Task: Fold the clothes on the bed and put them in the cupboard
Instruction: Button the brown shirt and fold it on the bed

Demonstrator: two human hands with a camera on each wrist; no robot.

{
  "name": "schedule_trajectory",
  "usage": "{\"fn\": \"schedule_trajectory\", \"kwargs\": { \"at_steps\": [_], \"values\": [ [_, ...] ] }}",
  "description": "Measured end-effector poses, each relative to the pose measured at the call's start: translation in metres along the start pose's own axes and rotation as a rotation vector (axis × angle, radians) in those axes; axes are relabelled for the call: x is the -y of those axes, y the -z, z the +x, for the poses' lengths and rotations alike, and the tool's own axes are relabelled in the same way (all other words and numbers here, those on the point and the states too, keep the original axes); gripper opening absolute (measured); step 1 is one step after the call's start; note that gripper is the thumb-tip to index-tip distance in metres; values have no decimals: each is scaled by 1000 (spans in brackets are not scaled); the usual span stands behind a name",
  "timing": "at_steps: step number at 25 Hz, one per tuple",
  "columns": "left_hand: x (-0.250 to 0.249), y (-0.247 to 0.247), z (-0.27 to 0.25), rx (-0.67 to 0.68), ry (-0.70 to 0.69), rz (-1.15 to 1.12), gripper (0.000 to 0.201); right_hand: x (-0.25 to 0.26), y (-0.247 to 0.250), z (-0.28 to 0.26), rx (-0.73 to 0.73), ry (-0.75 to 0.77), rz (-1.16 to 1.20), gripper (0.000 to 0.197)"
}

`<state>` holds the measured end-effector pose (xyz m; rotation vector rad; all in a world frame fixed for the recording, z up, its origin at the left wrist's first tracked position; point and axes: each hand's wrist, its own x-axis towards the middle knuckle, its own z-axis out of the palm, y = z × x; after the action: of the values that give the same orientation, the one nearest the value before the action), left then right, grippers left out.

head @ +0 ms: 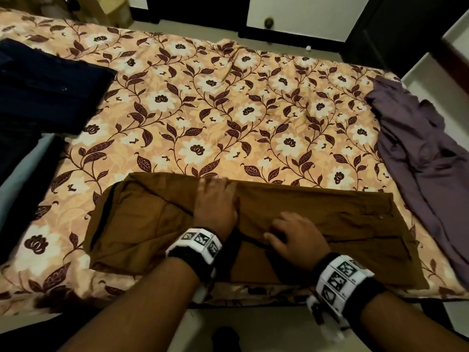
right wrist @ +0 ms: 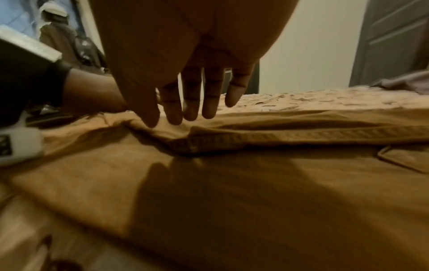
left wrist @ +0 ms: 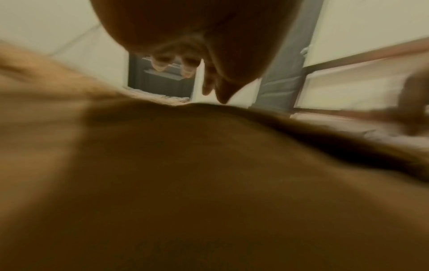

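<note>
The brown garment (head: 253, 224) lies flat under both our hands at the near edge of the bed (head: 228, 110), its long axis running left to right across us, so either hand reaches it equally; what we judge matters for the coming fold is that more cloth extends out to the right of the right hand than to the left of the left one. Our left hand (head: 215, 201) lies flat on it near the middle, fingers straight and together, pointing away from us and reaching its far edge. Our right hand (head: 291, 237) sits just beside and nearer to us, fingers slightly bent and spread; in the right wrist view the fingertips (right wrist: 171, 117) touch a ridge of cloth at a stitched seam, pressing on it, not pinching, as far as we can tell. Well to the right of the right hand lies a crumpled purple garment (head: 418, 148), not yet folded. Far to the left of the left hand rests a dark navy garment (head: 50, 85), apparently folded. We cannot make out the cupboard for certain.
</note>
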<state>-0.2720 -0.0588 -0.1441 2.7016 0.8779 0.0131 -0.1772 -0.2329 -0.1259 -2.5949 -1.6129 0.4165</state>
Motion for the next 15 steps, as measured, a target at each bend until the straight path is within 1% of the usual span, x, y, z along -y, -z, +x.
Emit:
{"fn": "schedule_trajectory", "kwargs": {
  "at_steps": [1, 2, 3, 5, 6, 7, 8, 9, 10, 11, 12, 13, 14, 15],
  "values": [
    [-20, -7, -6, 42, -36, -71, 40, -1, -2, 8, -3, -42, 71, 37],
    [-34, -17, -12, 115, -29, -100, 40, -1, -8, 15, 15, -69, 86, 43],
    [-41, -30, -18, 157, 4, -74, 46, -2, -15, 22, 65, -89, 87, 50],
    [-37, -51, -25, 193, 80, 22, 60, -18, -31, 22, 226, -129, 55, 68],
    [-31, -55, -28, 197, 98, 45, 66, -35, -36, 15, 275, -161, 32, 78],
    [-24, -54, -27, 197, 109, 47, 69, -59, -38, 5, 286, -225, 8, 84],
    [-13, -50, -25, 209, 149, 28, 73, -86, -34, -7, 293, -305, -21, 86],
    [4, -42, -23, 237, 236, 5, 79, -113, -27, -19, 291, -402, -38, 88],
    [23, -31, -22, 247, 352, -13, 84, -138, -17, -27, 283, -515, -33, 91],
    [41, -19, -21, 225, 463, -19, 88, -156, -7, -31, 271, -608, -35, 95],
    [49, -6, -20, 203, 552, 32, 88, -164, 1, -31, 277, -654, -30, 96],
    [43, 2, -19, 199, 581, 117, 86, -159, 3, -25, 273, -648, -20, 92],
    [21, 3, -13, 173, 510, 166, 81, -142, 1, -16, 256, -603, 2, 86],
    [-12, -4, -8, 124, 357, 141, 75, -123, -6, -4, 239, -528, 7, 81]
  ]
}}
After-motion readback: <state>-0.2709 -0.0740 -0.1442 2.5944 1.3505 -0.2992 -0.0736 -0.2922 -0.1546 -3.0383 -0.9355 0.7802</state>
